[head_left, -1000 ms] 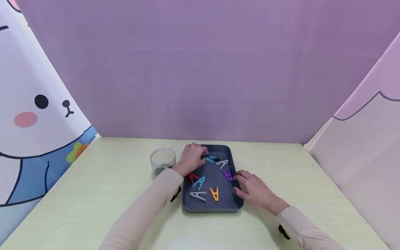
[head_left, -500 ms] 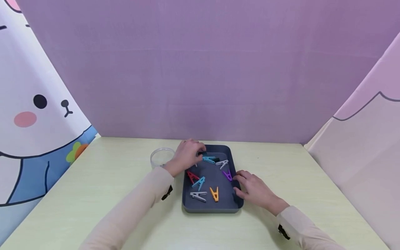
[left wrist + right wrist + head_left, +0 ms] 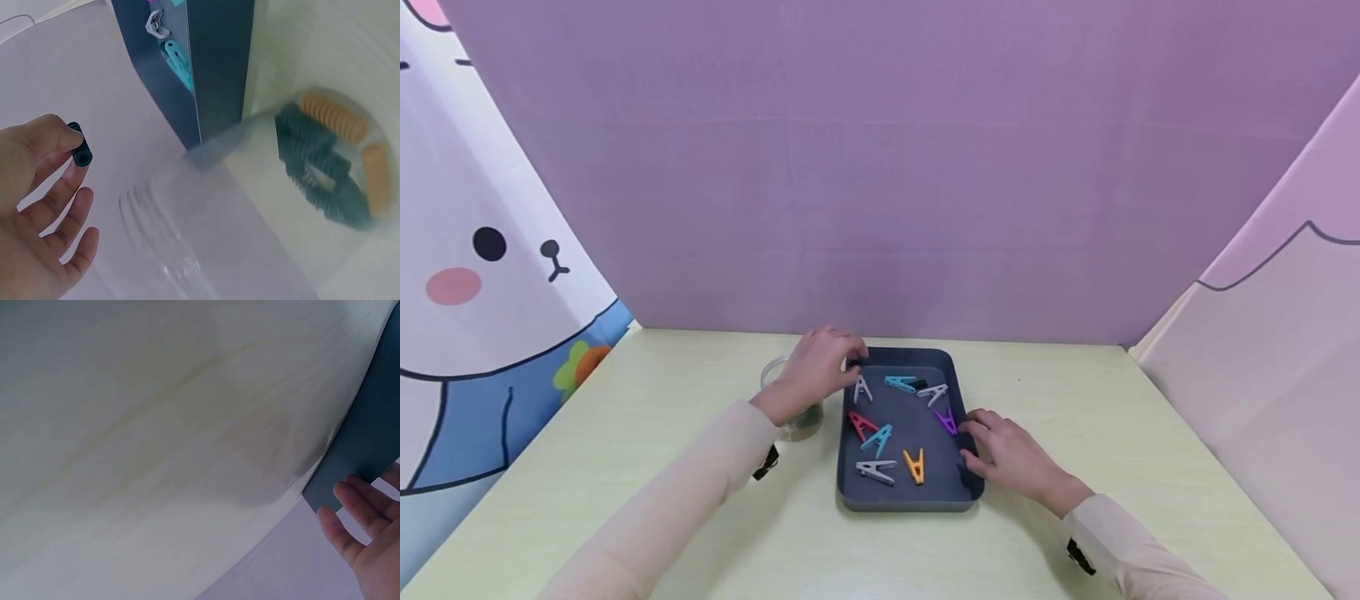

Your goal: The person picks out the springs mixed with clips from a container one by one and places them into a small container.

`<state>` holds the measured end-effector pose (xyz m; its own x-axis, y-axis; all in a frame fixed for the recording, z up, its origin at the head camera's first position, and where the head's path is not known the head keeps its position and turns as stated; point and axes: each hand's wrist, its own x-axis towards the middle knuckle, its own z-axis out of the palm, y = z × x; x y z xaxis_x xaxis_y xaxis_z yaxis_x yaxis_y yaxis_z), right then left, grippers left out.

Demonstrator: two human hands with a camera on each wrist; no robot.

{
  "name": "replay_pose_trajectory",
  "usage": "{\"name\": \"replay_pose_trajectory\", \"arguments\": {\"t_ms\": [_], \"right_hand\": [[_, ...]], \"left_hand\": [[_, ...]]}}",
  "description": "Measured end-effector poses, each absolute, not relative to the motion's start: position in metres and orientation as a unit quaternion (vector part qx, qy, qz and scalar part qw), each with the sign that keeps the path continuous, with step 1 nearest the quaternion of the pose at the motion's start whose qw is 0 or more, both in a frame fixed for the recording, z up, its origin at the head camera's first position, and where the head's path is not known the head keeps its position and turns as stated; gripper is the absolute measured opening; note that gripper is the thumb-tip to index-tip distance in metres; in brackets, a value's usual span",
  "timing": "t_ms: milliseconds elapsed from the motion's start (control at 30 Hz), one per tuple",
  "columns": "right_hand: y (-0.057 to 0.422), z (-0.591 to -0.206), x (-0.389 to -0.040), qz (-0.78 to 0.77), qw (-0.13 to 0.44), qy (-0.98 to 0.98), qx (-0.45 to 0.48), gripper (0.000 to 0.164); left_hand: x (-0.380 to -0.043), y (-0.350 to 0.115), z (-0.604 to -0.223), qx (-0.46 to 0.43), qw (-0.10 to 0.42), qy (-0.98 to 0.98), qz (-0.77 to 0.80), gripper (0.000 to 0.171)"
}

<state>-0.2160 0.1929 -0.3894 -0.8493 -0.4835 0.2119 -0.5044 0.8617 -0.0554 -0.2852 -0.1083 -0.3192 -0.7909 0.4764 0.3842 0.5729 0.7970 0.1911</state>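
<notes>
Between thumb and fingertips my left hand (image 3: 816, 367) pinches a small dark ribbed tube (image 3: 81, 145), its hollow end showing in the left wrist view. That hand is over the far left rim of the dark grey tray (image 3: 936, 498), beside a clear round jar (image 3: 805, 427) that the hand and wrist partly cover. My right hand (image 3: 1011, 457) rests at the tray's right side, fingers on the rim. The tray holds several clothespins, among them a yellow one (image 3: 914, 467), a purple one (image 3: 947, 421) and a red one (image 3: 862, 425).
Dark ribbed tubes (image 3: 312, 147) and orange ribbed tubes (image 3: 334, 117) lie in the jar. Beside the far light-blue clothespin (image 3: 900, 382) in the tray is a small black piece (image 3: 919, 384). A purple backdrop (image 3: 880, 167) stands behind the pale table (image 3: 1060, 392).
My left hand has moved left from inside the tray towards the jar, taking the dark ribbed tube along. A white clothespin at the far left has come into view. My right hand stays put.
</notes>
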Motion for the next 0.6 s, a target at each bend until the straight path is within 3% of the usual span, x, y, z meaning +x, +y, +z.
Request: {"name": "replay_pose_trajectory", "arguments": {"t_ms": [600], "right_hand": [[0.191,-0.387,-0.214,0.053,0.098,-0.959,0.262,0.036]], "left_hand": [[-0.278,-0.161,-0.316,-0.278,0.195,-0.928,-0.156,0.015]]}}
